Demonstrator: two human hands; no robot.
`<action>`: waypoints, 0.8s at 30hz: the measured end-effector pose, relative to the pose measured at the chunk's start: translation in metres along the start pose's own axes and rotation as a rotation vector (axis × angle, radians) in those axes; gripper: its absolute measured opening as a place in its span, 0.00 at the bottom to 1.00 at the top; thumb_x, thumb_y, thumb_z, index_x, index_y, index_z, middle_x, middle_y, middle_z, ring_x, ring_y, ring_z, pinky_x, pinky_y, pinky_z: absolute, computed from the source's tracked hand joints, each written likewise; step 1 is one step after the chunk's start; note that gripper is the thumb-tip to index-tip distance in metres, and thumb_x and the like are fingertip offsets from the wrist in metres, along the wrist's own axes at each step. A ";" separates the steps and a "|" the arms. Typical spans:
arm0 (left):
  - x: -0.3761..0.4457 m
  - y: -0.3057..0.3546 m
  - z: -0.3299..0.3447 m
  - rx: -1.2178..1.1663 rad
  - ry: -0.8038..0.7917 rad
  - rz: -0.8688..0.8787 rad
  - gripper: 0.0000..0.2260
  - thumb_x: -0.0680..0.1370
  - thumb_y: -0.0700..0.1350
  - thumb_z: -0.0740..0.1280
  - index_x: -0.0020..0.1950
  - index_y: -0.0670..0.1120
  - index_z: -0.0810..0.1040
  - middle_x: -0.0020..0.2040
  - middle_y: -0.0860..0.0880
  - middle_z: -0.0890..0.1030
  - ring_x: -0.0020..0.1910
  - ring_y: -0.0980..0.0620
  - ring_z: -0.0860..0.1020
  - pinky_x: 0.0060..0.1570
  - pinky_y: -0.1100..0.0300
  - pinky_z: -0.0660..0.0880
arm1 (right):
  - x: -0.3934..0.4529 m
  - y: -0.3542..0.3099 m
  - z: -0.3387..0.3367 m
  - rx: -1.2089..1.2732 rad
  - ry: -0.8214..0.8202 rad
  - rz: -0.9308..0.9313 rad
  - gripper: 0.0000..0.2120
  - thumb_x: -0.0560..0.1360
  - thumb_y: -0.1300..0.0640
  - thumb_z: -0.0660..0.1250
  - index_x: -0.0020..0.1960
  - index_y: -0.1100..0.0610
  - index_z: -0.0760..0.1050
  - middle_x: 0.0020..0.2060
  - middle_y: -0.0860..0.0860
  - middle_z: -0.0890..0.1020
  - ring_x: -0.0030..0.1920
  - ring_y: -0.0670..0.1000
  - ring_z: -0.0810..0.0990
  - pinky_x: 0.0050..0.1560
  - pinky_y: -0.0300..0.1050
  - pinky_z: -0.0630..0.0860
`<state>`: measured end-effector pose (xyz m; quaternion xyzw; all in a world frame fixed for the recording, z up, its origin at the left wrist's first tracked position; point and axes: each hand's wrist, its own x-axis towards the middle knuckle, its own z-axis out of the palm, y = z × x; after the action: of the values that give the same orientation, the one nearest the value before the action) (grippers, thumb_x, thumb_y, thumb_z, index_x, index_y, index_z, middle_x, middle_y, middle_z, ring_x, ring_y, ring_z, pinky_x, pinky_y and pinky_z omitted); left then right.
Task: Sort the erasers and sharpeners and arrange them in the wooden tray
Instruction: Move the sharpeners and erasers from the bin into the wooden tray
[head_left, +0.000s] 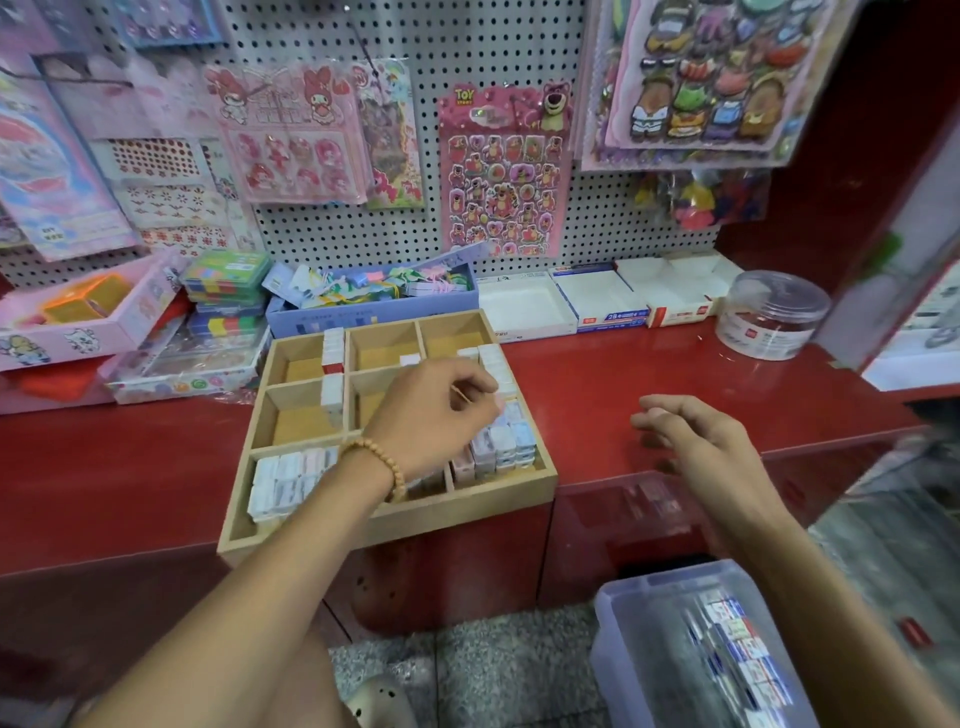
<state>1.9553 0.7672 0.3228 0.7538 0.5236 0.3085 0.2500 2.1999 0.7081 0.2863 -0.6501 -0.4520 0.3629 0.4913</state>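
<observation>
The wooden tray (506, 491) with several compartments sits on the red counter. Pastel erasers (288, 480) fill its front left compartment, and more pastel erasers (506, 441) stand stacked in the front right one. White erasers (332, 345) line the divider at the back left, and others (496, 364) run along the right side. My left hand (436, 415), with a bead bracelet on the wrist, reaches over the tray, its fingertips pinching a small eraser at the right stack. My right hand (691, 436) hovers over the counter to the tray's right, fingers loose and holding nothing.
A clear plastic bin (613, 603) with more erasers stands on the floor at lower right. Behind the tray are a purple box (374, 306), white cartons (524, 306) and a round clear jar (769, 317). Sticker sheets hang on the pegboard (602, 228).
</observation>
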 end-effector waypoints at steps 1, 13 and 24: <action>-0.011 0.010 0.009 -0.112 -0.032 -0.011 0.02 0.75 0.44 0.71 0.46 0.48 0.83 0.43 0.53 0.83 0.40 0.53 0.81 0.46 0.57 0.79 | -0.005 -0.002 -0.007 0.006 0.011 -0.001 0.08 0.81 0.57 0.64 0.50 0.48 0.80 0.50 0.52 0.85 0.54 0.55 0.83 0.50 0.51 0.79; -0.120 0.073 0.159 -0.469 -0.521 -0.146 0.05 0.80 0.44 0.65 0.54 0.47 0.80 0.45 0.45 0.81 0.45 0.52 0.79 0.44 0.61 0.78 | -0.101 0.041 -0.118 -0.042 0.272 0.048 0.07 0.81 0.58 0.65 0.56 0.55 0.79 0.43 0.51 0.82 0.45 0.48 0.79 0.52 0.47 0.75; -0.146 0.045 0.316 -0.172 -0.763 -0.056 0.06 0.81 0.50 0.63 0.53 0.49 0.77 0.47 0.48 0.81 0.48 0.50 0.79 0.47 0.58 0.74 | -0.170 0.169 -0.171 0.079 0.604 0.375 0.09 0.81 0.61 0.61 0.46 0.62 0.77 0.40 0.67 0.77 0.40 0.53 0.73 0.43 0.48 0.69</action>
<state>2.1753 0.5975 0.1078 0.7760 0.3858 0.0420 0.4972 2.3397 0.4763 0.1705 -0.7803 -0.1448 0.2552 0.5524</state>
